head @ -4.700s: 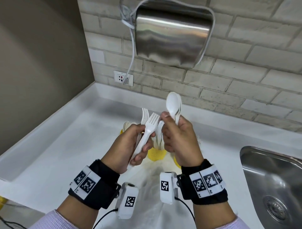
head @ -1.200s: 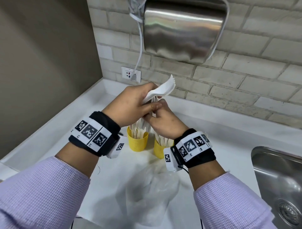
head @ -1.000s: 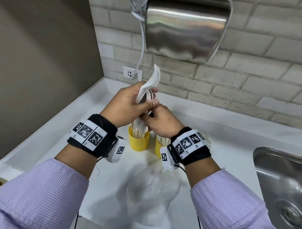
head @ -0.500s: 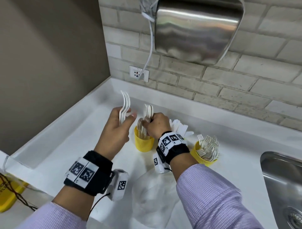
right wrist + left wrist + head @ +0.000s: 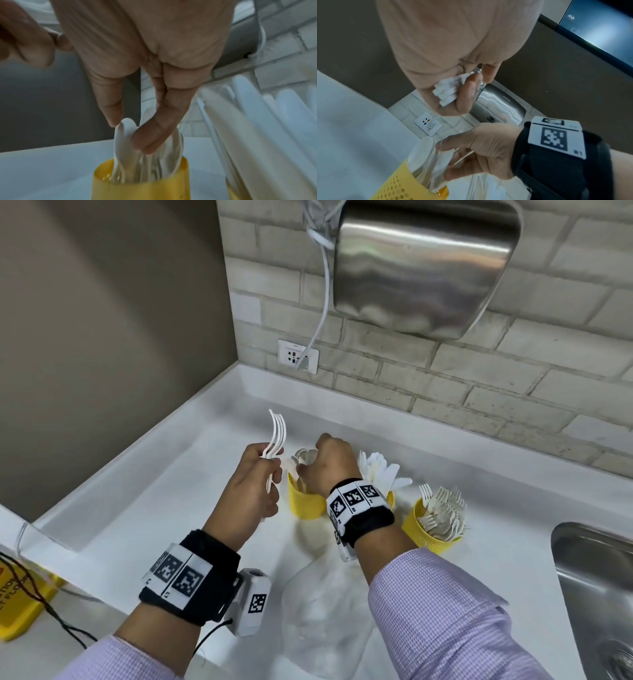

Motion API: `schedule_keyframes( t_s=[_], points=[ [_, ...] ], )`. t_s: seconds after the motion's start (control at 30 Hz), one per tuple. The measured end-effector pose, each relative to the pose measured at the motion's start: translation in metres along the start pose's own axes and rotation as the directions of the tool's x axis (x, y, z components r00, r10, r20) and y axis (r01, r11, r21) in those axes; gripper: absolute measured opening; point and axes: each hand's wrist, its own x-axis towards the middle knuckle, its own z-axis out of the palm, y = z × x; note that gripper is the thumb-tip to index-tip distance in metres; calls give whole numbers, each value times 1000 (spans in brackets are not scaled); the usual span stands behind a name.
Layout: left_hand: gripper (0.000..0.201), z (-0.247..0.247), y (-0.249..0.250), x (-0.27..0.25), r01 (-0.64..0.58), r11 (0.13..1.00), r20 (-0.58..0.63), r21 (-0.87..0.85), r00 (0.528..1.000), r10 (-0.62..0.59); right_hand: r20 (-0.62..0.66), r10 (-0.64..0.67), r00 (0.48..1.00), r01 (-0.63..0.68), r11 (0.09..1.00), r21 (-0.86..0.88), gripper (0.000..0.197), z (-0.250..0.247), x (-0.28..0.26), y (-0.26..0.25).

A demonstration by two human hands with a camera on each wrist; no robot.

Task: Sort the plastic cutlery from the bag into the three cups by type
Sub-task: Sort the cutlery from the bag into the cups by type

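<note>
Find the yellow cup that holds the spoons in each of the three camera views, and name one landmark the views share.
Head: the spoon cup stands left of centre, leftmost of the three cups, under the right hand.
Left wrist: bottom left, its perforated wall below the right hand.
Right wrist: bottom centre, the fingers on the spoons.
Shared landmark: the brick wall behind the counter.
</note>
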Motion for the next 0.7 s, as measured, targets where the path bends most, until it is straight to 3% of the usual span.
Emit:
schedule_keyframes(
  t_s=[0.1,0.2,0.3,0.37,0.5,0.7],
  points=[
    [28,3,1,-3,-22,1000,21,-8,1000,22,-100,-87,991,89,996,17,37,-13,-8,-5],
    [32,7,3,-6,-65,998,42,7,997,64,-235,-103,967,162,955,248,22,-30,-18,-10],
    [33,10,5,-8,-103,993,104,49,990,98,-146,-34,989,114,801,587,21,-46,-36,-15],
    [28,13,6,-11,-144,985,172,95,977,126,-52,-70,996,87,736,671,25,-54,-49,-14],
    [20,23,7,-18,-203,968,316,145,937,149,-54,-175,983,157,654,740,17,-62,-67,-3],
    [22,36,7,-25,-222,956,380,191,915,137,-202,-184,962,272,695,665,11,-67,-76,27]
  ],
)
